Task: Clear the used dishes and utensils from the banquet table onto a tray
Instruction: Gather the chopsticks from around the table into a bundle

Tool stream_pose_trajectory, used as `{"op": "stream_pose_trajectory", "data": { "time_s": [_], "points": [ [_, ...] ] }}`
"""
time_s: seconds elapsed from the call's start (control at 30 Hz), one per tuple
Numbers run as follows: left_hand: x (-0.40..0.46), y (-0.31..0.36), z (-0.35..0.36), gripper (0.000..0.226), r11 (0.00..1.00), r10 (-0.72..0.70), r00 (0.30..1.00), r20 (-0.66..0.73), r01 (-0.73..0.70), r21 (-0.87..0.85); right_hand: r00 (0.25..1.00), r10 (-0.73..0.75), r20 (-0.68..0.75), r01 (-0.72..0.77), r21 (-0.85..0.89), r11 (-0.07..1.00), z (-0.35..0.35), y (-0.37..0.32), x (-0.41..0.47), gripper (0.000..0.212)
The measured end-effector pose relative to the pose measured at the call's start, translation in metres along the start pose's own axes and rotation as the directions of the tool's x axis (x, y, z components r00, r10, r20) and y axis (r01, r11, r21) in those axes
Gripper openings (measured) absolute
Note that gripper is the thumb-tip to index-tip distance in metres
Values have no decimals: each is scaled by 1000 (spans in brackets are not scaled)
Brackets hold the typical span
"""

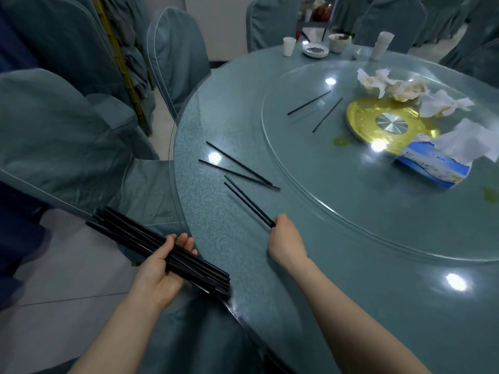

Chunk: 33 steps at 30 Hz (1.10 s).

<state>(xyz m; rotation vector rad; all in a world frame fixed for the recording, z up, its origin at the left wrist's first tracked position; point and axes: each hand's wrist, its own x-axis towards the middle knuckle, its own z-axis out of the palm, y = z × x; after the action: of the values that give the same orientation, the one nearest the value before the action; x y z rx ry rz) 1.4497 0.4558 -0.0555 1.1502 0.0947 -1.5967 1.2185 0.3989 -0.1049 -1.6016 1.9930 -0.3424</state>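
**Chopsticks gathered pair by pair from the banquet surface**

The black chopsticks were thin, stiff and light, and probably slick on the glossy surface (pixel 351 279), so a pinch at one end looked the surest hold; taken at mid-length they might have rolled or splayed apart. The right hand (pixel 286 238) did just that: its fingers were curled and pinched the near tips of one pair (pixel 248 202), which lay flat on the surface and pointed away toward the far left. The right forearm reached in low from the bottom edge, wrist close to the surface.

The left hand (pixel 162 268) sat off the surface's edge, palm up, thumb across the top, fingers curled under a bundle of collected chopsticks (pixel 159 247). The bundle angled up to the left and fanned loosely at both ends, so a firmer squeeze seemed wise before more were added.

A second pair (pixel 239 168) lay just beyond the pinched one, tips nearly meeting. Two single sticks (pixel 318 109) rested apart on the glass turntable (pixel 283 147), near crumpled napkins (pixel 399 90) and a tissue box (pixel 434 168). No tray was in view.
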Motion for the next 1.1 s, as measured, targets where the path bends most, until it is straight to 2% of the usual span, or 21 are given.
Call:
{"op": "stream_pose_trajectory", "data": {
  "time_s": [0.1,0.23,0.4,0.6,0.73,0.9,1.0,1.1],
  "points": [
    [15,16,7,17,999,40,999,-17,-40,-19,996,-81,-37,78,-71,994,-6,-22,47,9],
    [33,33,13,22,996,90,995,-36,-90,-22,983,-181,-22,169,-261,950,-11,-42,106,13],
    [43,45,8,19,993,114,992,-49,-116,-36,983,-184,24,181,-334,925,-2,-49,154,10],
    [46,50,-2,18,993,102,993,-60,-106,-58,987,-159,-31,141,-319,937,6,-50,170,14],
    [44,46,-4,19,994,87,994,-66,-90,-56,993,-101,62,116,-333,936,0,-46,169,32],
    [33,42,-4,18,996,58,997,-54,-61,-58,984,-77,161,133,-369,920,-2,-41,150,27],
    [21,42,-7,18,995,47,998,-48,-51,-80,980,-74,182,128,-303,944,-2,-40,121,26],
    [4,43,-15,17,995,44,999,-31,-47,-87,976,-108,187,135,-138,981,-5,-54,79,20]
  ]
}}
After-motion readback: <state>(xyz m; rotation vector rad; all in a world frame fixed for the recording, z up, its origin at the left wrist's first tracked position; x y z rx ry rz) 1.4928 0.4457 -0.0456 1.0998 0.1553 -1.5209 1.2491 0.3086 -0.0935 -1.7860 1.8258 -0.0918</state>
